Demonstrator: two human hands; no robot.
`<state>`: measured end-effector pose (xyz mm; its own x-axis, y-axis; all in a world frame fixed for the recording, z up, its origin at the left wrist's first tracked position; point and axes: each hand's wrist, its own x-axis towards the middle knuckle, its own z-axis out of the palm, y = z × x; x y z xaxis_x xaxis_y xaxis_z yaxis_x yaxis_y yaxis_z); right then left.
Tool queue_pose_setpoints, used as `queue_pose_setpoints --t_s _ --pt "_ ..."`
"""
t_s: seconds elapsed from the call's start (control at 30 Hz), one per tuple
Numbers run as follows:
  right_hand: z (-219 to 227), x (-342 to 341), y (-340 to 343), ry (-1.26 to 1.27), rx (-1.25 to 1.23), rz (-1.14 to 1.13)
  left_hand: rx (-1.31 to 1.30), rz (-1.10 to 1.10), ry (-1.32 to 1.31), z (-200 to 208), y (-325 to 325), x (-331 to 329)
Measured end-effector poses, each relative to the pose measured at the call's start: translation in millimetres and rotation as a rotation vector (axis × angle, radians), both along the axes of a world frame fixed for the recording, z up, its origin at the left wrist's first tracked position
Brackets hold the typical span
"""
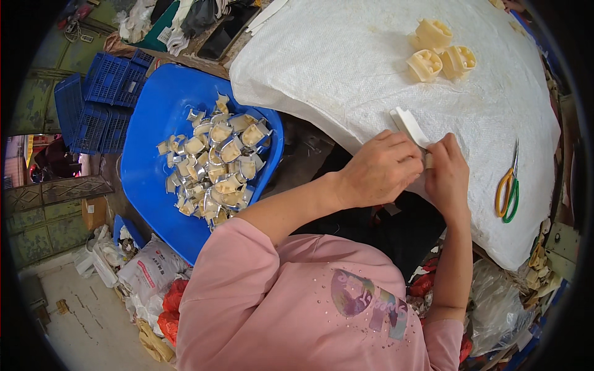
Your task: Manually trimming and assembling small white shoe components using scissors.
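My left hand and my right hand meet over the near edge of the white-covered work surface, fingers closed. Between them they grip a narrow white plastic strip with a raised edge; its far end sticks out past my fingers and its near end is hidden by them. A small cream-coloured bit shows in the gap between the hands, too covered to name. Farther off on the white sheet stand several cream, hollow moulded pieces, grouped together. Scissors with orange and green handles lie right of my right hand.
A blue plastic tub on the left holds many cream parts with shiny metal bands. Blue crates are stacked behind it. Plastic bags lie on the floor at lower left. Clear plastic wrapping lies at lower right.
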<state>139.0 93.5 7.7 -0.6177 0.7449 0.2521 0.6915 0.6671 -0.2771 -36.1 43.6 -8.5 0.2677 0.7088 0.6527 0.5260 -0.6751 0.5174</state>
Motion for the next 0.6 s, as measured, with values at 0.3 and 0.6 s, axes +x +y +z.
queue_pose_setpoints --t_s 0.3,0.6 --pt "-12.2 16.5 8.3 0.475 -0.221 -0.111 -0.007 0.146 0.227 -20.1 7.2 20.8" --pt "22.9 91.8 10.3 1.341 -0.011 -0.586 -0.067 0.111 0.351 -1.0 14.1 21.5"
